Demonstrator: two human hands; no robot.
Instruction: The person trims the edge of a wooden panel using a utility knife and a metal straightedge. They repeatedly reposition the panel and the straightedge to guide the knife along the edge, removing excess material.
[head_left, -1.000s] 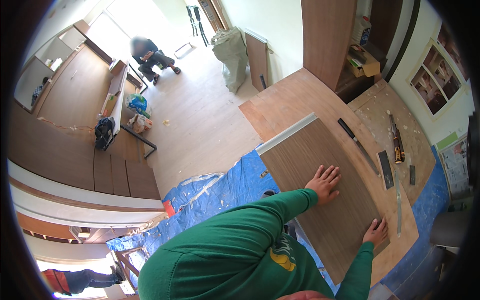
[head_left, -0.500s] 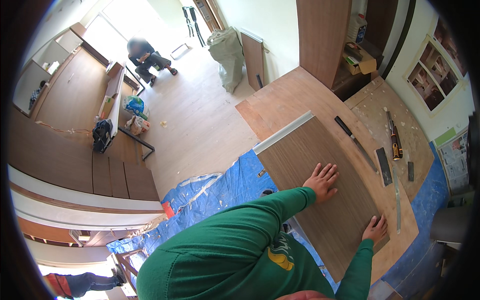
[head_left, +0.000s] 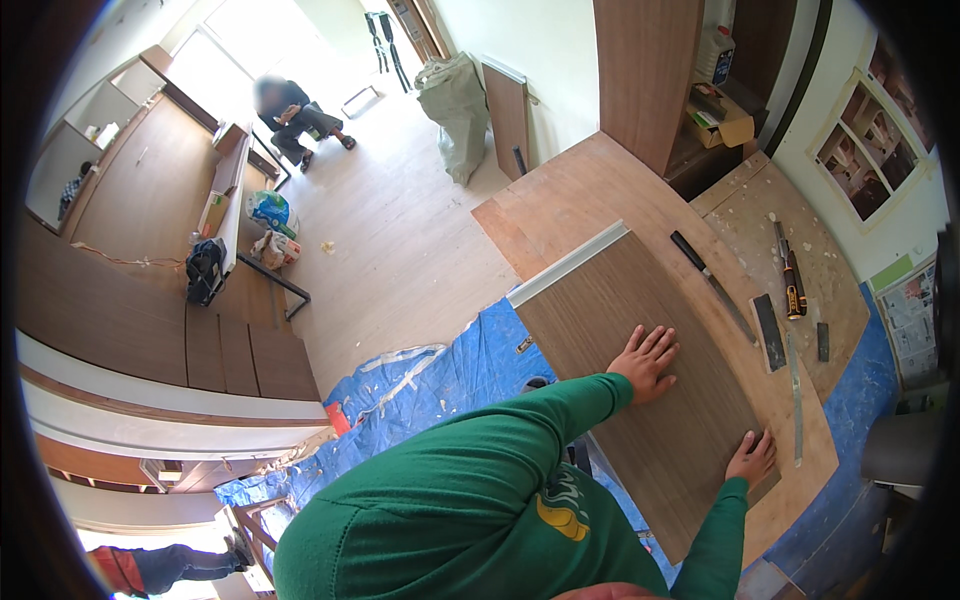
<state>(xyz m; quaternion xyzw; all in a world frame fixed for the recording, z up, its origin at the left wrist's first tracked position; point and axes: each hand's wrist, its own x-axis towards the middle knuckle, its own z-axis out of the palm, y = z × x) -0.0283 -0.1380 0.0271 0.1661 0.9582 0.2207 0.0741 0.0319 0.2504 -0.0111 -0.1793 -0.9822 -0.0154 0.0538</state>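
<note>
**Two bare hands rest on a wood-grain panel**

The left hand (head_left: 645,365) lies palm down on the middle of the brown, finely streaked panel (head_left: 640,340), its fingers spread wide. The right hand (head_left: 750,460) rests at the panel's near right edge, fingers slightly parted; whether they grip anything is hard to tell. A pale, straight strip (head_left: 570,265) caps the panel's far end. Beneath the panel is a smooth plywood surface (head_left: 550,215). Right of the panel lie a black-handled blade (head_left: 712,285), a dark oblong block (head_left: 768,333) and a slim metallic strip (head_left: 795,410). Left of it, crinkled blue sheeting (head_left: 470,350) covers the floor.
</note>
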